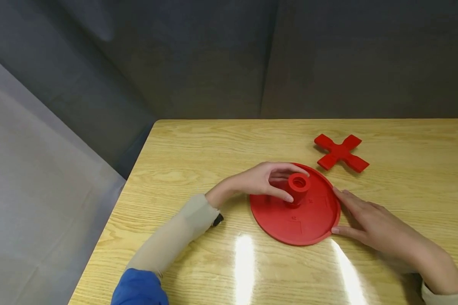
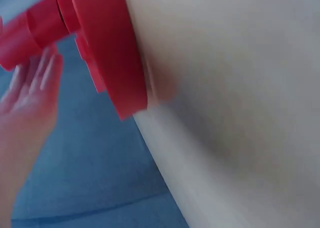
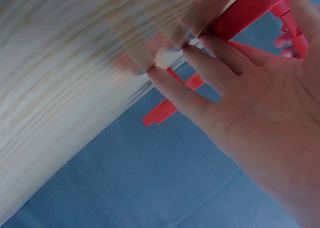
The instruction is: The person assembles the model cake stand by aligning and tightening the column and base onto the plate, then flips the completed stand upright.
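Observation:
A red round disc with a raised rim (image 1: 278, 228) lies flat on the table. From its middle rises a short red hollow post (image 1: 298, 195); whether the two are one piece I cannot tell. My left hand (image 1: 257, 180) curls round the post, thumb in front and fingers behind. The left wrist view shows that hand (image 2: 27, 108) beside the post (image 2: 37, 30). At the disc's right edge, my right hand (image 1: 378, 222) rests with fingers extended and thumb at the rim. Its fingertips touch the tabletop in the right wrist view, where the palm (image 3: 270, 118) shows.
A red cross-shaped piece with flared arms (image 1: 339, 152) lies behind the disc, to the right. The wooden table (image 1: 183, 148) ends at a back edge before a dark grey cloth (image 1: 213, 63). Light grey fabric (image 1: 34, 190) hangs at the left.

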A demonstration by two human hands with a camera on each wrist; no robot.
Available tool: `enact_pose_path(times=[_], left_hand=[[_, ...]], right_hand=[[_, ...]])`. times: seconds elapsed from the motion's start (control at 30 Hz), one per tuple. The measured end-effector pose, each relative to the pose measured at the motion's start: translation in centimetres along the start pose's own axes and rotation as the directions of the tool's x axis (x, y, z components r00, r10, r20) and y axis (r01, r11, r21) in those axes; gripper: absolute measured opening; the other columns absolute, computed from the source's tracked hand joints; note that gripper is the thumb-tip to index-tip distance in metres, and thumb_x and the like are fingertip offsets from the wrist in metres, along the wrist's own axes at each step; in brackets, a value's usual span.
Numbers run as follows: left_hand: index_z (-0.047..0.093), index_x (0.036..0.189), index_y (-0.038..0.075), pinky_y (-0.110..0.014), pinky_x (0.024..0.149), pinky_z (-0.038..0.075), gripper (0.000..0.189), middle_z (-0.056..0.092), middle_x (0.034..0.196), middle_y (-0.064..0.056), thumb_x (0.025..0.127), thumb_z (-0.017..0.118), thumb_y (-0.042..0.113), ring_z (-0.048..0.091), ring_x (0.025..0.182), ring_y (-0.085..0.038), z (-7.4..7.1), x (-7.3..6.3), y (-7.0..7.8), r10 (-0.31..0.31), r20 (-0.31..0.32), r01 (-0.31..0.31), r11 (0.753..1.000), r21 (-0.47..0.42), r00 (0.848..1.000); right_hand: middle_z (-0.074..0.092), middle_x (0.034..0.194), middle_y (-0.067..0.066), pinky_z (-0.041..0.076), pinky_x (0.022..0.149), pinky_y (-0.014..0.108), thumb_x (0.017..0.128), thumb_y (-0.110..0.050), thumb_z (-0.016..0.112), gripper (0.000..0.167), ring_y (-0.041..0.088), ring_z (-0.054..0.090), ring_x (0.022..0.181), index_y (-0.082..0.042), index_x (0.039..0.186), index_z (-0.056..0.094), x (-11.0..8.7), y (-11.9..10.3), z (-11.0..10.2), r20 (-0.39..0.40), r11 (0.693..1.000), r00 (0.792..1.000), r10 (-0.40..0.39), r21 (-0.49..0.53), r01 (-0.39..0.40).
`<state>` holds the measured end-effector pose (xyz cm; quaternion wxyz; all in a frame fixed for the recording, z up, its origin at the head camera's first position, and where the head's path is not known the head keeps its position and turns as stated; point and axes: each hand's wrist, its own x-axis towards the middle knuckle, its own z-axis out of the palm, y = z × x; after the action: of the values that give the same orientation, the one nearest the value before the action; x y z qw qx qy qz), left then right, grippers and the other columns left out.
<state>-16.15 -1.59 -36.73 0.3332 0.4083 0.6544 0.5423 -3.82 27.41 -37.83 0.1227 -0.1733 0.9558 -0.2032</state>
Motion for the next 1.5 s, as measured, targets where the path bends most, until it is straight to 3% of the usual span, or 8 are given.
enact_pose_path(times=[0.17,0.4,0.57,0.67,0.8,0.9,1.27,1.5], left_hand=[[0.053,0.140,0.012,-0.022,0.103,0.041,0.063,0.055,0.136,0.006,0.083,0.079,0.007,0.053,0.121,-0.004,1.8,-0.8,0.6,-0.010,-0.168,0.010,1.000,0.004,0.986],[0.057,0.135,0.012,-0.020,0.095,0.048,0.061,0.061,0.127,0.006,0.080,0.084,0.019,0.058,0.111,0.000,4.0,-0.6,1.5,0.029,-0.369,0.032,0.987,0.158,0.929],[0.060,0.129,0.014,-0.016,0.088,0.050,0.057,0.065,0.116,0.011,0.079,0.085,0.025,0.061,0.103,0.004,4.9,-0.6,1.3,0.035,-0.457,0.082,0.969,0.234,0.889],[0.062,0.125,0.014,-0.014,0.085,0.050,0.053,0.065,0.111,0.011,0.078,0.085,0.024,0.061,0.099,0.005,5.1,-0.5,1.1,0.041,-0.471,0.092,0.962,0.256,0.881],[0.063,0.122,0.012,-0.012,0.084,0.049,0.050,0.066,0.110,0.008,0.078,0.085,0.020,0.061,0.097,0.006,4.9,-0.2,1.2,0.044,-0.451,0.091,0.957,0.275,0.892],[0.063,0.122,0.011,-0.012,0.086,0.048,0.048,0.066,0.110,0.006,0.079,0.084,0.018,0.061,0.098,0.006,4.5,-0.1,1.2,0.030,-0.411,0.089,0.959,0.267,0.911],[0.060,0.127,0.008,-0.017,0.094,0.047,0.048,0.062,0.117,0.004,0.083,0.079,0.009,0.060,0.106,0.000,1.8,0.2,0.7,-0.018,-0.160,0.041,0.989,0.142,0.987],[0.059,0.129,0.005,-0.021,0.099,0.045,0.048,0.062,0.120,0.003,0.085,0.076,0.004,0.059,0.110,-0.004,0.2,1.0,0.8,-0.042,0.027,0.039,0.995,0.095,0.999]], right_hand=[[0.034,0.152,0.026,0.037,0.096,0.068,0.083,-0.066,0.063,0.100,0.050,0.039,0.130,-0.009,0.156,0.025,-0.1,0.1,-0.2,-0.006,1.000,1.000,-0.001,-0.011,0.001],[0.033,0.153,0.025,0.034,0.097,0.069,0.083,-0.068,0.061,0.101,0.050,0.038,0.131,-0.011,0.157,0.023,-0.1,0.2,-0.2,-0.004,1.000,1.000,0.012,-0.010,-0.012],[0.032,0.153,0.024,0.034,0.097,0.069,0.083,-0.069,0.061,0.102,0.050,0.037,0.131,-0.012,0.157,0.022,0.0,0.2,-0.3,0.001,1.000,1.000,0.017,-0.002,-0.017],[0.032,0.153,0.025,0.033,0.096,0.070,0.083,-0.068,0.062,0.102,0.050,0.037,0.131,-0.012,0.157,0.022,0.0,0.2,-0.2,0.006,1.000,1.000,0.014,0.000,-0.014],[0.032,0.153,0.025,0.032,0.097,0.070,0.082,-0.068,0.062,0.102,0.050,0.036,0.132,-0.011,0.158,0.021,0.0,0.2,-0.2,0.008,1.000,1.000,0.016,-0.001,-0.016],[0.032,0.153,0.025,0.032,0.097,0.070,0.082,-0.069,0.061,0.103,0.049,0.036,0.133,-0.013,0.158,0.021,0.0,0.2,-0.3,0.009,1.000,1.000,0.022,-0.004,-0.022],[0.033,0.152,0.025,0.034,0.097,0.069,0.082,-0.070,0.061,0.103,0.049,0.037,0.132,-0.011,0.157,0.021,0.1,0.1,-0.1,0.011,1.000,1.000,0.014,-0.006,-0.014],[0.034,0.152,0.025,0.035,0.097,0.069,0.082,-0.069,0.061,0.103,0.049,0.038,0.131,-0.009,0.157,0.023,0.2,0.0,0.0,0.006,1.000,1.000,0.003,-0.004,-0.003]])
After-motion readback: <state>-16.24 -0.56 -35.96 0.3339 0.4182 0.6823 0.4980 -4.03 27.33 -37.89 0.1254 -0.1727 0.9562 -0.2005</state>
